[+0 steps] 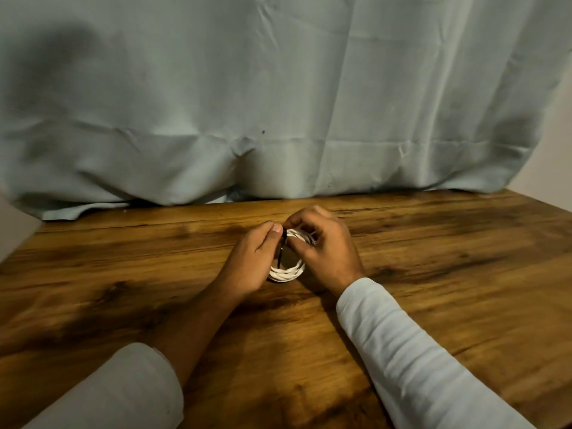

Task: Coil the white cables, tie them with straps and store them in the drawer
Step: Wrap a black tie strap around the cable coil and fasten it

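Note:
A white cable (288, 271) lies wound into a small coil on the wooden table (433, 258), between my two hands. A thin dark strap (281, 253) runs down across the coil's left side. My left hand (252, 260) pinches the strap's top end between thumb and forefinger. My right hand (322, 246) has its fingers curled around the far side of the coil and meets the left hand at the strap's top. Both hands hide much of the coil. No drawer is in view.
A pale grey-green cloth (278, 103) hangs behind the table and bunches on its far edge. Bare wood stretches left and right of my hands. The table's right edge runs diagonally at the far right. White sleeves cover my forearms.

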`<state>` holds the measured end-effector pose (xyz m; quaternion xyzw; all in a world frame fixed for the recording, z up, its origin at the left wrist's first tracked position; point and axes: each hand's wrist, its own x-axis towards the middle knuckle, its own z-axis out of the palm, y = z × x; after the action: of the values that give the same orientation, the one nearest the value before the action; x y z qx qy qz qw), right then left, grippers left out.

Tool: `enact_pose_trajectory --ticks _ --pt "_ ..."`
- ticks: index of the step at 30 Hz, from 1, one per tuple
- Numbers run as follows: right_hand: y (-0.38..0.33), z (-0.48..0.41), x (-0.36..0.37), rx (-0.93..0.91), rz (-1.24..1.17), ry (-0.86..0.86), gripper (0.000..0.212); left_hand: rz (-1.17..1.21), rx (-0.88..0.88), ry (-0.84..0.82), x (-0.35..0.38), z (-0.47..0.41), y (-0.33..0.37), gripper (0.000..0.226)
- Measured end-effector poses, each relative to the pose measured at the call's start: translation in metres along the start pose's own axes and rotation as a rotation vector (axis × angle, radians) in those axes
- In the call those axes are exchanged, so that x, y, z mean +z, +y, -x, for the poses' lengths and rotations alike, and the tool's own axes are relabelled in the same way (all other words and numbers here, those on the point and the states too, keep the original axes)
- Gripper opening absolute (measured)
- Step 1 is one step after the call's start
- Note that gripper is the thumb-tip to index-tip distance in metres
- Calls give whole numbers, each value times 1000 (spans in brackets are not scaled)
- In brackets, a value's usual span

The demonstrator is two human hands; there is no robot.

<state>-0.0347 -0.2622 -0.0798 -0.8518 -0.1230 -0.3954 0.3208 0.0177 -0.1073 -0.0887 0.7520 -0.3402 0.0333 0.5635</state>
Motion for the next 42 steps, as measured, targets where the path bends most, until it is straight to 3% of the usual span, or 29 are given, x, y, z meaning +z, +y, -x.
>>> enact_pose_trajectory --ticks 10,13,17,21,25,30,36,42 --pt "3 -1 -1 -41 -40 -22 4 44 -18 15 0 -4 -10 46" --pt "2 -2 0 -27 -71 -19 9 50 -33 13 0 -4 -7 52" --pt "3 -2 1 15 -119 -19 16 -18 -30 -2 1 -1 -1 40" --pt "7 -2 2 140 -222 -32 15 -82 -21 -8 2 0 -2 34" --pt "9 -2 0 415 -575 -64 19 -233 74 1 3 3 -7 26" --pt "2 -1 -5 577 -850 -47 20 -384 170 -11 3 6 -6 23" --pt "3 -4 -10 813 -1024 -105 12 -431 243 0 3 10 1 32" --pt "5 -4 -11 879 -1067 -143 7 -457 289 17 2 12 5 30"
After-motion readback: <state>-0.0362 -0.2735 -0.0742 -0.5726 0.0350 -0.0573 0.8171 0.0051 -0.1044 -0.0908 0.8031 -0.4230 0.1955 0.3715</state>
